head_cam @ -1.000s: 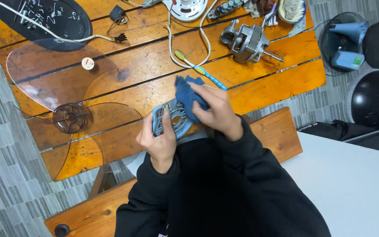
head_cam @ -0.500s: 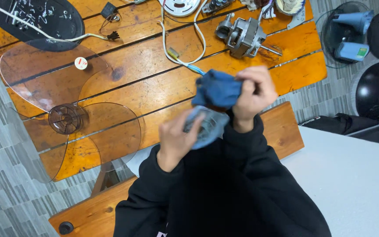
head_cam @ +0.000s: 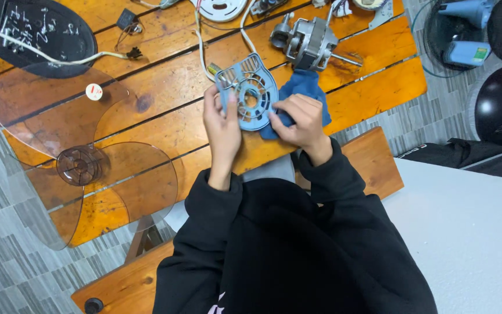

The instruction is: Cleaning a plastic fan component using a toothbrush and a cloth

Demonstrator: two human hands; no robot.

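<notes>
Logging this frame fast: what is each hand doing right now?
Left hand: closed on the edge of the blue-grey slotted cover.
Right hand: gripping the blue cloth, fingertips against the cover.

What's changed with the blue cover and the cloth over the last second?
The blue-grey vented motor cover has been lowered back over the table, its open side now facing up, held by the left hand and right hand. The blue cloth, raised half a second ago, now lies under the right hand. The fan motor and clear fan blade lie where they were.
</notes>
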